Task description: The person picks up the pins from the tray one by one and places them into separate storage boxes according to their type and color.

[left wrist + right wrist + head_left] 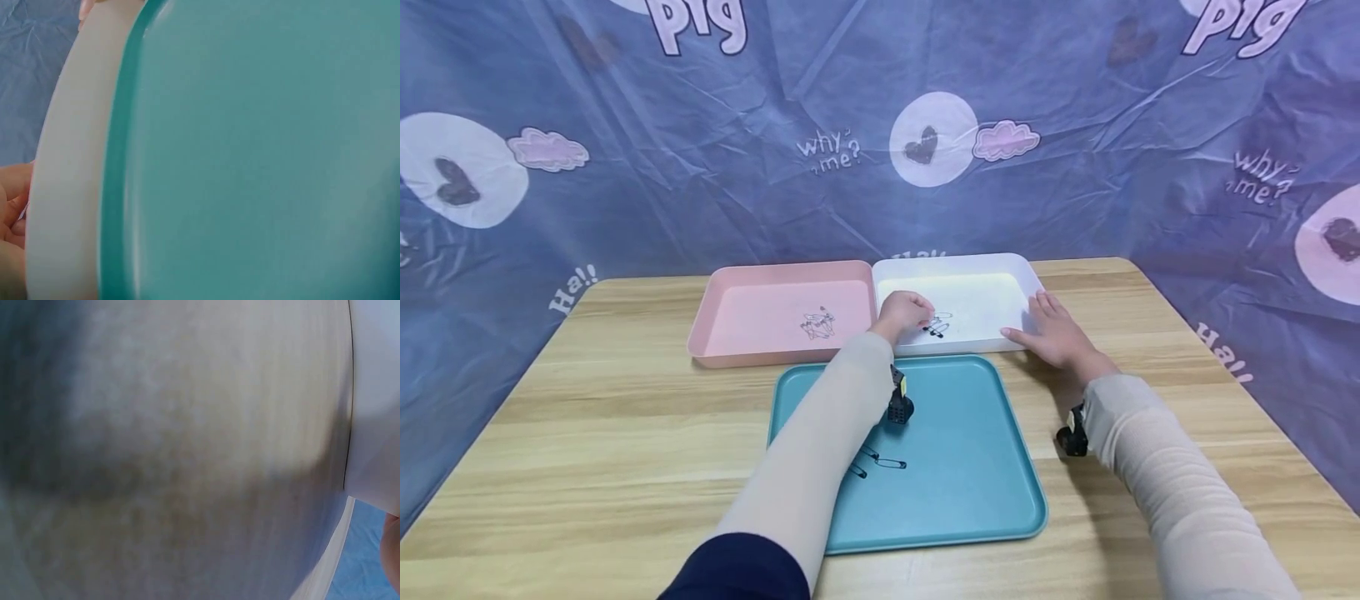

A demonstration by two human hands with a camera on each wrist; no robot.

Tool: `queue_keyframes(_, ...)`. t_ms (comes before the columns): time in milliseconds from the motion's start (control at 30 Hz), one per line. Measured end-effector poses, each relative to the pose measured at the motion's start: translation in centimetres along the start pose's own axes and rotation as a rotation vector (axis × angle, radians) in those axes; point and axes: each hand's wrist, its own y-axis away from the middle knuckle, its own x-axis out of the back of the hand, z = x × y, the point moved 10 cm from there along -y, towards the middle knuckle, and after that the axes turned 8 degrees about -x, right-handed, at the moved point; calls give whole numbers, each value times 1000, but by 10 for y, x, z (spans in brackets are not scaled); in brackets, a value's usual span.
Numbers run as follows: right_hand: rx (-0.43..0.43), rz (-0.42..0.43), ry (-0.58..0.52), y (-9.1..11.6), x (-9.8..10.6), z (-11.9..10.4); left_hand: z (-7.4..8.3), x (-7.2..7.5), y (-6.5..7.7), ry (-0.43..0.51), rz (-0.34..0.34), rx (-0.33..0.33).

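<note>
My left hand [904, 312] reaches over the front wall of the white tray [977, 345], its fingers bent. Its fingertips are right at several safety pins [937, 328] with dark ends inside that tray. I cannot tell whether a pin is between the fingers. In the left wrist view part of the left hand [12, 209] shows beyond the white wall. My right hand [1056, 333] rests on the right front corner of the white tray, fingers extended along the side and thumb at the front rim.
Left of the white tray stands a pink tray [730, 362] with a heap of silver-looking safety pins [818, 324]. A teal tray [947, 500] lies in front, with a few dark-ended safety pins [891, 463] partly behind the left sleeve. Patterned blue cloth [737, 183] hangs behind the wooden table [587, 467].
</note>
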Motion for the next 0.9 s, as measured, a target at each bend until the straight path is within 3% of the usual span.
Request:
queue_keyframes(400, 6, 8, -9, 3, 1, -1, 0, -8, -2, -108, 29, -11)
queue_keyframes(900, -13, -12, 13, -2, -3, 3, -3, -6, -2, -114, 22, 2)
